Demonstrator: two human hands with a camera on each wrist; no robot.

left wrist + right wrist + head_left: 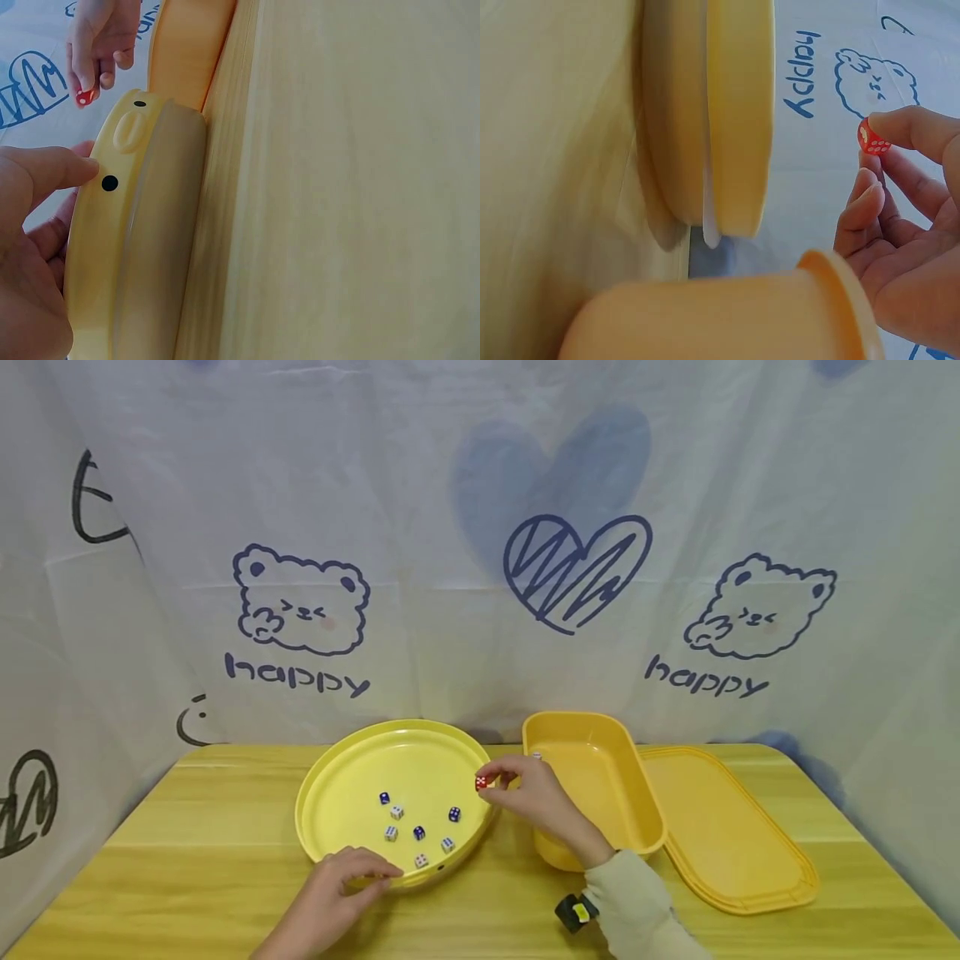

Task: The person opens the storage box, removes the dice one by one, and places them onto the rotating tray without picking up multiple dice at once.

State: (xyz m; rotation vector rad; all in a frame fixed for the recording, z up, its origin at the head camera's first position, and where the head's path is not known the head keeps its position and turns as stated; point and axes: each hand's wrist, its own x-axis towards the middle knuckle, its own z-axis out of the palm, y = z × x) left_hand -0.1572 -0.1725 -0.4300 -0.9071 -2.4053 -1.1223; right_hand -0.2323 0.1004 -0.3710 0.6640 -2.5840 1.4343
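Between thumb and fingertips my right hand [532, 797] pinches a red die [874, 136] with white pips, held above the right rim of a round yellow tray [352, 752]. My left hand [333, 893] holds the tray's front rim, thumb on the outer wall and fingers behind it in the left wrist view. Inside the tray lie several dice, among them a blue die [454, 814] and a white die [391, 833]. Just right of the tray stands a deep orange box [652, 827]; a white die [536, 757] shows inside, partly covered by my right hand.
A flat orange lid [738, 835] lies right of the box on the wood-grain table [150, 860]. Behind the table hangs a white cloth [420, 527] with bear and heart drawings. A small black-and-yellow object [576, 912] sits at my right sleeve.
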